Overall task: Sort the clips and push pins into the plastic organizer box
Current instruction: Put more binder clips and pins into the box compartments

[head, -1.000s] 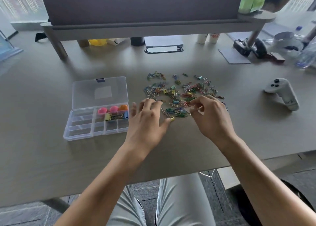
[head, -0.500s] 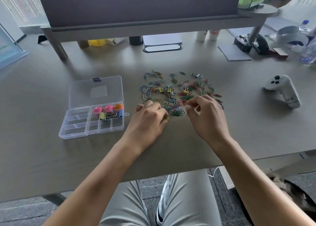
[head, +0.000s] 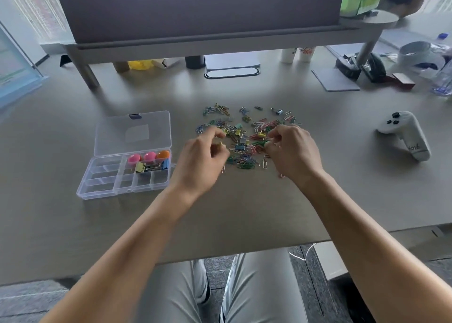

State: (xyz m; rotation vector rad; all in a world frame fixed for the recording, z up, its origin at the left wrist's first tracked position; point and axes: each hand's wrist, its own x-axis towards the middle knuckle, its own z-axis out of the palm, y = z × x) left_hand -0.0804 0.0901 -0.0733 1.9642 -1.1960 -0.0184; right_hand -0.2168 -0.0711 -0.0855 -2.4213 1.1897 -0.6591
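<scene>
Mid-tabletop, left hand pinches a small yellow clip; right hand picks among paper clips. Light, stiff, slippery: likely best pinched edgewise.

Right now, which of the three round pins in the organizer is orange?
The rightmost round pin, nearest the box's right wall; the other two round pins left of it are pink.

Bare forearms, light grey trousers.
</scene>
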